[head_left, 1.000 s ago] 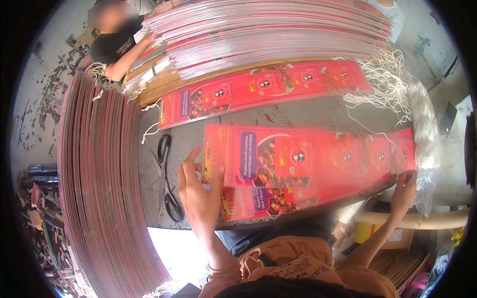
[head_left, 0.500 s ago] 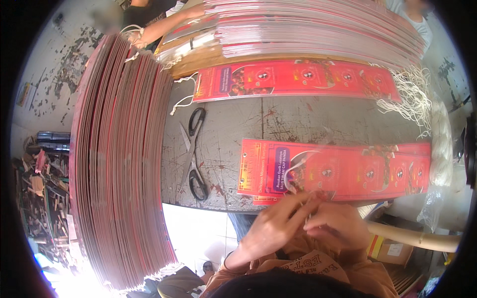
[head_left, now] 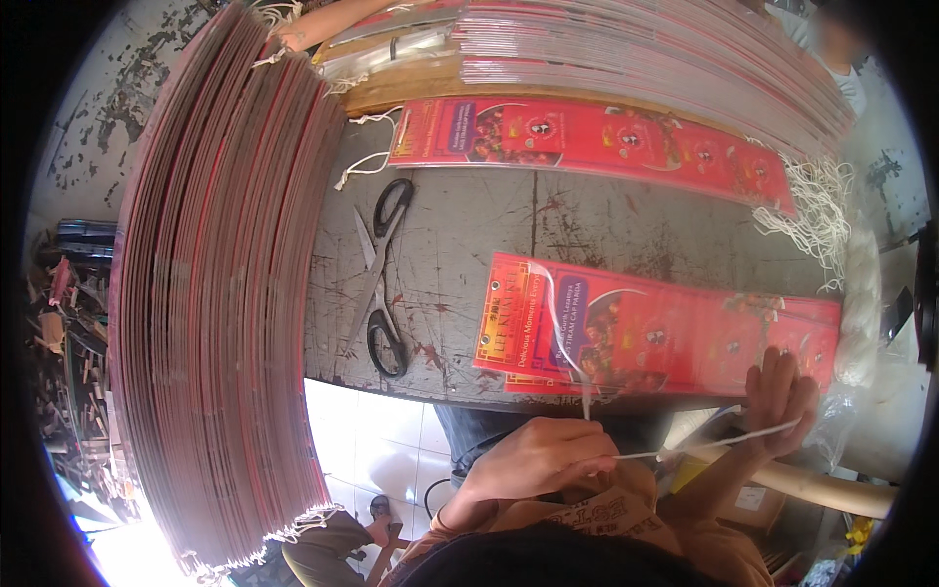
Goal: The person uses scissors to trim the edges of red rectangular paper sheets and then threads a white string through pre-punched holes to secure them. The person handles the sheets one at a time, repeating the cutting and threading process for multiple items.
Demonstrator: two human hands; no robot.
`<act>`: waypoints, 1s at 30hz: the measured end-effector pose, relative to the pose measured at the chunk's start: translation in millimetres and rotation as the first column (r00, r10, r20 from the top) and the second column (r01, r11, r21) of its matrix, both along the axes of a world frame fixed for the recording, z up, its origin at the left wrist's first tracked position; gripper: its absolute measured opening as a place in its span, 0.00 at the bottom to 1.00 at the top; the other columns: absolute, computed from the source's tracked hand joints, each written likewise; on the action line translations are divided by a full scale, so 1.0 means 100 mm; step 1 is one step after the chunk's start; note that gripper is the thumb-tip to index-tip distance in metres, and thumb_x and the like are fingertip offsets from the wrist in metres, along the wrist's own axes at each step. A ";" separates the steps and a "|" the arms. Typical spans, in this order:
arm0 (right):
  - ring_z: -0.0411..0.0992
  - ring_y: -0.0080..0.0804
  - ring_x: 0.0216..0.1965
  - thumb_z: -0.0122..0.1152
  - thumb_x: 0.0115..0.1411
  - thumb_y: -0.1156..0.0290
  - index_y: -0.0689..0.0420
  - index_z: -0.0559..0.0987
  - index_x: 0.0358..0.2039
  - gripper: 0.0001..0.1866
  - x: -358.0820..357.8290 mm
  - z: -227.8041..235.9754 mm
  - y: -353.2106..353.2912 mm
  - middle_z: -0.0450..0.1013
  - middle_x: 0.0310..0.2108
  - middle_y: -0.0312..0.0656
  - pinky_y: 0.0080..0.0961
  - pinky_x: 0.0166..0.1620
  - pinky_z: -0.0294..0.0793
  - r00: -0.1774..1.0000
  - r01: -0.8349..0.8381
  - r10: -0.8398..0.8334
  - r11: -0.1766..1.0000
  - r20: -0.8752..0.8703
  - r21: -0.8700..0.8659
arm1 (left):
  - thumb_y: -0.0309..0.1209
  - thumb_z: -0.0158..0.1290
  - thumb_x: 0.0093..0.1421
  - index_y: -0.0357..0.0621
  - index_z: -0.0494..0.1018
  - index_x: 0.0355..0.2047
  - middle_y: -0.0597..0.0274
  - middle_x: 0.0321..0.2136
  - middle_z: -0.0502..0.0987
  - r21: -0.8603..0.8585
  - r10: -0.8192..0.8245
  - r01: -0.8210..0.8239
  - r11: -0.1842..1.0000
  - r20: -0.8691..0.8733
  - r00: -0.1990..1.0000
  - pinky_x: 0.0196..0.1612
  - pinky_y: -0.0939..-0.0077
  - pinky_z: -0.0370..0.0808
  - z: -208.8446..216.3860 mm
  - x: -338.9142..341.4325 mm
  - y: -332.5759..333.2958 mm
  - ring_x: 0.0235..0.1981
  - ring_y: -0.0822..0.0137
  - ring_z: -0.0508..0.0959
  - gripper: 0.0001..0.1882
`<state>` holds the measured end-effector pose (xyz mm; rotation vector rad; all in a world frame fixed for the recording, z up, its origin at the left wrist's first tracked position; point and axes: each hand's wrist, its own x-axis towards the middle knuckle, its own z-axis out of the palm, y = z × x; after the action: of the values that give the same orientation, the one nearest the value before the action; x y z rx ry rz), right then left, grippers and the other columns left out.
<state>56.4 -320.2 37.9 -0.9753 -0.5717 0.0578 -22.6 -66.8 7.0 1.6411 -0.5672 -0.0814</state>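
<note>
A white string [head_left: 709,446] stretches nearly straight between my two hands below the front edge of the table. My left hand [head_left: 538,457] is closed on it, and another length rises from that hand and curves over the left end of a red printed strip [head_left: 626,333]. On the right, my right hand [head_left: 782,401] has its fingers pointing up beside the strip's right end, and the string runs into it; its exact grip is partly hidden. The strip is glossy, with a small eyelet at its left end, and another red strip shows beneath it.
Black-handled scissors [head_left: 381,279] lie left of the strip. Farther back is a stack of red strips [head_left: 587,142] with string loops. A bundle of white strings [head_left: 812,210] hangs at the right. Tall strip stacks [head_left: 225,293] stand left and at the back. Another person's arm [head_left: 333,22] reaches in.
My right hand has moved right, away from my left hand, drawing the string out between them. The string over the strip has shifted left across its printed end.
</note>
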 end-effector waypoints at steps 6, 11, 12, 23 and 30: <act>0.56 0.25 0.28 0.40 0.64 0.61 0.56 0.60 0.20 0.17 0.15 0.10 0.03 0.57 0.21 0.32 0.23 0.33 0.59 0.812 0.257 0.168 0.756 -0.558 0.602 | 0.28 0.51 0.52 0.39 0.69 0.29 0.59 0.23 0.68 0.068 -0.029 0.027 0.997 0.030 0.999 0.25 0.71 0.69 -0.01 -0.08 -0.11 0.24 0.59 0.72 0.06; 0.50 0.21 0.17 0.39 0.64 0.62 0.57 0.59 0.22 0.16 0.23 0.00 -0.46 0.55 0.20 0.34 0.18 0.20 0.55 0.829 0.207 0.321 0.586 -0.459 0.783 | 0.28 0.51 0.53 0.40 0.71 0.29 0.59 0.24 0.71 0.052 0.219 -0.221 0.974 0.037 0.975 0.28 0.71 0.71 -0.03 -0.13 0.08 0.26 0.62 0.73 0.05; 0.48 0.20 0.15 0.39 0.64 0.63 0.57 0.59 0.22 0.16 0.23 0.01 -0.55 0.55 0.20 0.34 0.17 0.18 0.53 0.870 0.232 0.187 0.661 -0.456 0.714 | 0.28 0.50 0.54 0.40 0.72 0.30 0.58 0.25 0.73 0.086 0.471 -0.465 0.881 -0.054 0.881 0.30 0.73 0.71 -0.04 -0.18 0.13 0.26 0.65 0.74 0.05; 0.55 0.09 0.19 0.51 0.52 0.78 0.59 0.67 0.36 0.09 0.01 -0.02 0.19 0.63 0.27 0.32 0.07 0.17 0.50 0.807 0.495 -0.572 0.792 -0.149 -0.358 | 0.26 0.52 0.53 0.34 0.70 0.41 0.59 0.25 0.71 0.483 0.837 -0.799 0.358 0.212 0.504 0.24 0.78 0.68 -0.04 0.03 0.37 0.22 0.69 0.71 0.15; 0.67 0.27 0.21 0.59 0.46 0.81 0.59 0.75 0.30 0.08 -0.24 0.10 1.18 0.71 0.24 0.39 0.21 0.23 0.65 0.981 0.168 -0.031 0.635 0.193 -0.754 | 0.31 0.43 0.60 0.24 0.63 0.45 0.54 0.35 0.73 -0.536 0.227 -0.608 0.586 -0.612 0.757 0.41 0.78 0.68 -0.13 -0.32 0.43 0.34 0.70 0.73 0.19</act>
<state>32.6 -202.2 48.0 -1.8767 -0.6537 0.1309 -54.8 -23.7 -5.6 0.8705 0.2267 0.0905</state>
